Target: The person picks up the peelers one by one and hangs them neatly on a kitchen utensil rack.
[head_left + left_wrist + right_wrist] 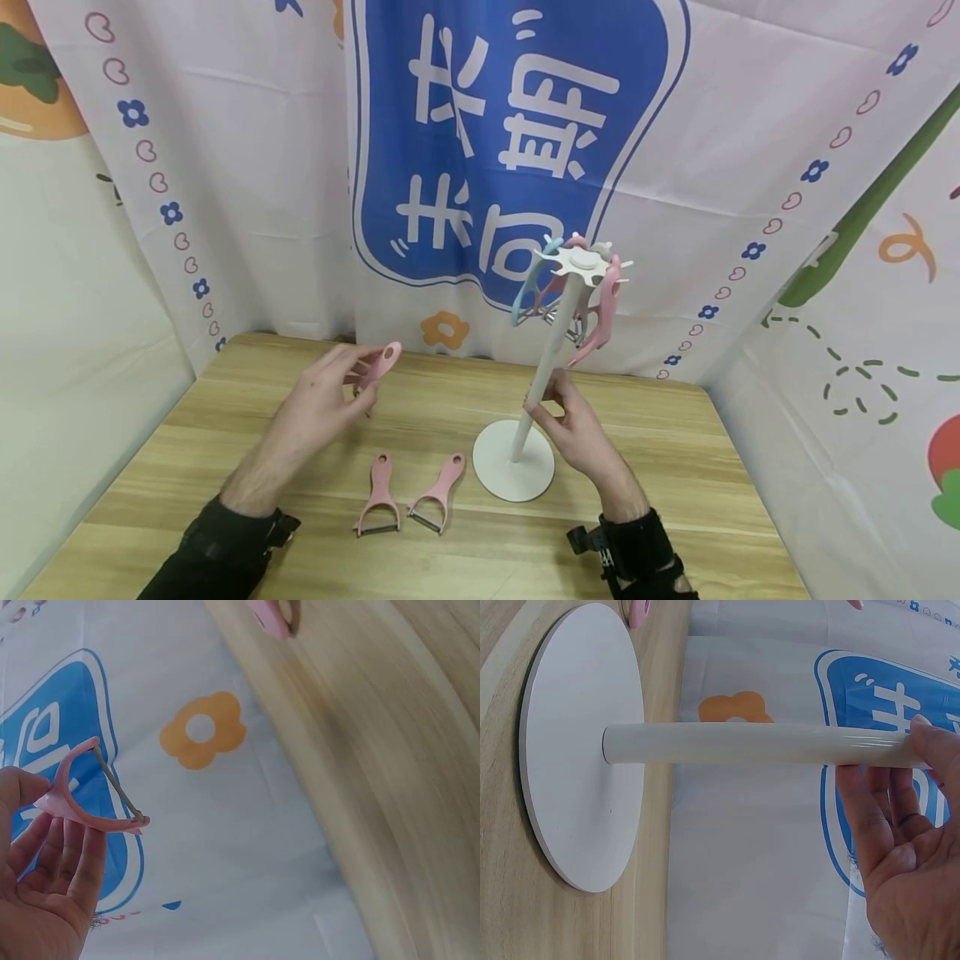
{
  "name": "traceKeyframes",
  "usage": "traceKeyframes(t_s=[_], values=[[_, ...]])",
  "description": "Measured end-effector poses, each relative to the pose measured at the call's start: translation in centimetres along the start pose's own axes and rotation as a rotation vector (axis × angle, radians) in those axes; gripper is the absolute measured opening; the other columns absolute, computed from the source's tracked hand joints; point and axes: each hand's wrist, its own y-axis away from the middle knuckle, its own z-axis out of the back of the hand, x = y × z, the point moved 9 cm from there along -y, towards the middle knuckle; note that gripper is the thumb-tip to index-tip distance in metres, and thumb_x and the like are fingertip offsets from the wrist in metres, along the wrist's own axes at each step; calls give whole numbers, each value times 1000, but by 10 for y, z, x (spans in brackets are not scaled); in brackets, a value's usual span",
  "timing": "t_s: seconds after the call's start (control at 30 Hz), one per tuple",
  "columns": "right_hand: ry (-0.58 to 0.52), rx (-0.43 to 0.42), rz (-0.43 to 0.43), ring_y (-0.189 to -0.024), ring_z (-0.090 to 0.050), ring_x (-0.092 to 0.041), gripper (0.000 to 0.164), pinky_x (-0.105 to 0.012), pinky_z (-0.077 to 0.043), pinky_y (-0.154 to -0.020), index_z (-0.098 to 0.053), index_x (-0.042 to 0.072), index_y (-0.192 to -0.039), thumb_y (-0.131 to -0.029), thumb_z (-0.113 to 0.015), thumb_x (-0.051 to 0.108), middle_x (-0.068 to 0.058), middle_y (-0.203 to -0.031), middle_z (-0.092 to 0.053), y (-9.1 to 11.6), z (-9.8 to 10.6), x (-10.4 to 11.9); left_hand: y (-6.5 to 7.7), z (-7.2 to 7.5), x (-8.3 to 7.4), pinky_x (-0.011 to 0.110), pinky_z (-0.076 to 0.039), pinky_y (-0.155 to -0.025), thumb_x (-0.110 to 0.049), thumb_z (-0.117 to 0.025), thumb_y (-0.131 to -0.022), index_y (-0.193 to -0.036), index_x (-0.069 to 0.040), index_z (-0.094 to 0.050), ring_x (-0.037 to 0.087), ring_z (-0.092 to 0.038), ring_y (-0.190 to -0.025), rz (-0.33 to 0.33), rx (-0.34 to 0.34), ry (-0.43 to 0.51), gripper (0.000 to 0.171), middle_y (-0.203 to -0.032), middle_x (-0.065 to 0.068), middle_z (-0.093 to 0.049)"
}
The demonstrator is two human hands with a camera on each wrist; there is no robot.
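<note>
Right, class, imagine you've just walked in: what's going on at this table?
A person's left hand holds a pink peeler above the wooden table, while the right hand grips the pole of a white stand. A blue peeler and a large pink one are among those hanging around its top. Two more pink peelers lie on the table, left of the stand's round base.

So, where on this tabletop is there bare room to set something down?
Bare tabletop lies right of the right hand, left of the left hand, and behind the two lying pink Y-peelers. Crowded: just left of the white peeler stand's round base, where those peelers lie.
</note>
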Motion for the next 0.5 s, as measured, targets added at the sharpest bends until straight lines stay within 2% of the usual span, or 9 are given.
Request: traceKeyframes(t_s=[0.2, 0.5], values=[[8, -6, 15, -113, -60, -31, 38, -38, -62, -83, -47, 10, -137, -103, -63, 11, -14, -121, -57, -3, -1, -22, -4, 2, -13, 30, -59, -92, -7, -77, -88, -141, -15, -58, 8, -63, -102, -25, -18, 47, 56, -120, -4, -60], [-12, 4, 34, -112, -60, -28, 37, -36, -62, -83, -49, 18, -135, -103, -65, 25, -9, -120, -57, -3, 1, -23, -14, 5, -34, 26, -58, -92, -6, -75, -89, -140, -15, -60, 7, -63, -107, -45, -49, 111, 54, -121, -7, -60]])
